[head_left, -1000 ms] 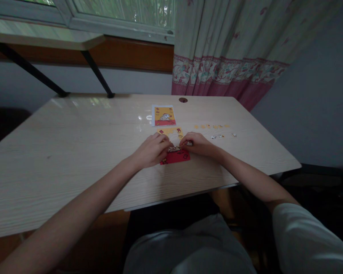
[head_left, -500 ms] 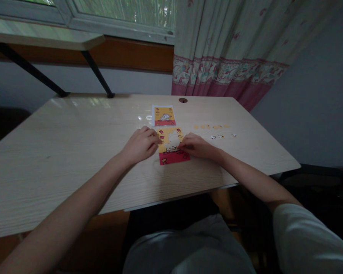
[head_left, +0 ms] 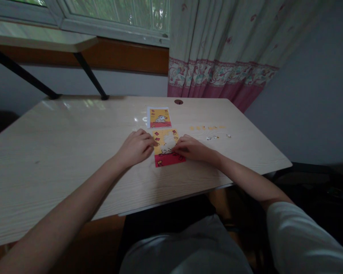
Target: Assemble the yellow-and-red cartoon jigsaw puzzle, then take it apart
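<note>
A partly assembled jigsaw puzzle [head_left: 169,160], yellow above and red below with a white cartoon animal, lies flat on the desk. A pale gap shows in its upper middle. Curled fingers of my left hand [head_left: 135,147] press against the puzzle's left edge. Over its right side, my right hand [head_left: 193,147] has thumb and fingers pinched together at the white figure. Whatever is between those fingertips is hidden. Just behind the puzzle rests a picture card [head_left: 160,118] with the same design on a white border.
Loose yellow puzzle pieces [head_left: 208,128] form a row right of the puzzle, with several white pieces [head_left: 213,137] nearer me. The wooden desk [head_left: 82,152] has a round cable hole [head_left: 178,102] at the back. A raised shelf [head_left: 40,40] stands back left; a curtain [head_left: 217,72] hangs behind.
The whole view has shifted slightly, so desk and hands appear a little further left. My right fingertips stay pinched at the white figure, and my left hand keeps to the puzzle's left edge.
</note>
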The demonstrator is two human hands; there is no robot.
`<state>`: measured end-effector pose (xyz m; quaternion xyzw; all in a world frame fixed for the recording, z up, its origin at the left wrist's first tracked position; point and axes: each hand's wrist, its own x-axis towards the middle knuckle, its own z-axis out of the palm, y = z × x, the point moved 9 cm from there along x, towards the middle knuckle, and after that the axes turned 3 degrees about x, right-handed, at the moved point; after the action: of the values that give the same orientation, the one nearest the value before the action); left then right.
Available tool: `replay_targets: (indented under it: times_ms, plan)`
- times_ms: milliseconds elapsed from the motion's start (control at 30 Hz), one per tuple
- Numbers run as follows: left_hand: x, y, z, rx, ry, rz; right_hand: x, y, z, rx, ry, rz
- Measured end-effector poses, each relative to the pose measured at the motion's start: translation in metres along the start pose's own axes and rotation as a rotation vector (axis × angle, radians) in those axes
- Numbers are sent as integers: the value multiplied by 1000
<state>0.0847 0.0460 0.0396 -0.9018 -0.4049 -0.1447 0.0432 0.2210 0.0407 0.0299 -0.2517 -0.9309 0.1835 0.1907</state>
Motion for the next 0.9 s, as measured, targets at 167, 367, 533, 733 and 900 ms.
replay_targets:
  times_ms: [167, 367, 533, 733, 900]
  plan:
    - [0, -1, -1, -4, 3, -1, 1, 6, -10, 85, -18, 8]
    - [0, -4, -3, 19, 0, -28, -24, 60, -83, -17, 150, 275]
    - [-1, -9, -6, 21, 15, -98, -86, 129, -134, -242, 160, 687]
    - [-3, -17, -5, 19, 23, -176, -144, 176, -142, -324, -71, 1073]
    - [-3, -19, -4, 16, 34, -174, -171, 189, -133, -191, -173, 1250]
